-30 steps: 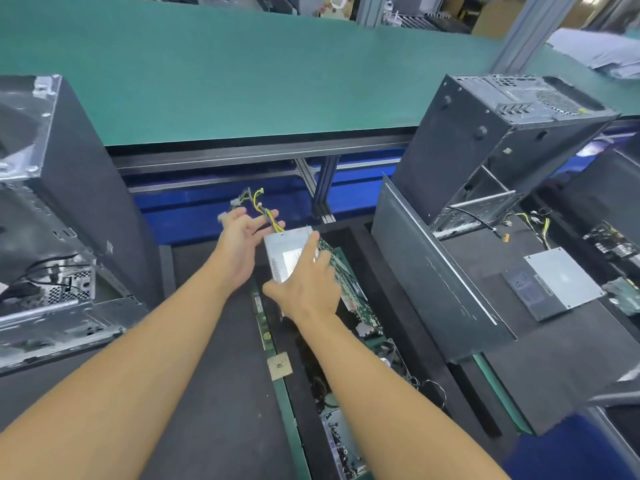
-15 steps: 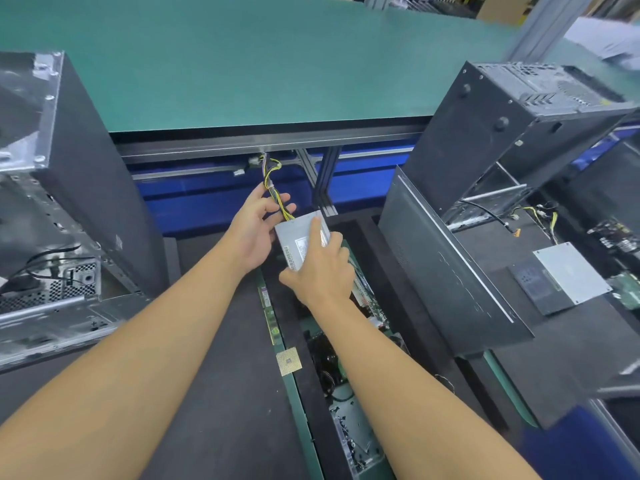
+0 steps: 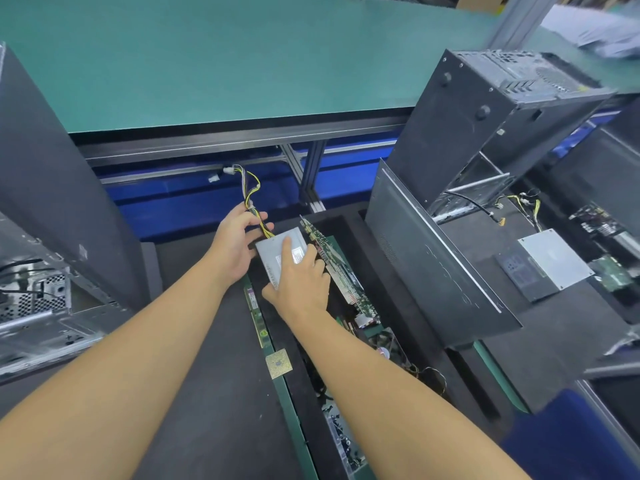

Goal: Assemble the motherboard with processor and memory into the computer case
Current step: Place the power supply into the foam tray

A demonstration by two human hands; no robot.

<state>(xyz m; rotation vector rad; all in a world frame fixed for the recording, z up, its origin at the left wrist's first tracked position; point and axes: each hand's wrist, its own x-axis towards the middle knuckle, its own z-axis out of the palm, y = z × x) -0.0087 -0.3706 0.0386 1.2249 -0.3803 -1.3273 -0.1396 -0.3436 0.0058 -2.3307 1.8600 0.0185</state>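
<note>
Shifted left, the power supply (image 3: 273,252) is clamped in my right fingers (image 3: 286,247), left fingers (image 3: 258,217) gripping its cables (image 3: 250,197); motherboard (image 3: 341,271) stands just right.

Worktop (image 3: 242,64): plain teal-green.
Power supply (image 3: 273,249): silver-grey, white label.
Wires (image 3: 252,197): yellow and black, white connectors.
Circuit board (image 3: 341,271): green.
Memory stick (image 3: 256,310): dark green.
Processor (image 3: 278,363): dull gold.
Far-right computer case (image 3: 450,133): black, perforated grey top.
Mat (image 3: 235,410): dark grey.

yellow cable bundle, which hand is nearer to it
Left. The left hand grips the yellow cable bundle; the right hand is lower, holding the grey power supply that the cables lead into.
</note>
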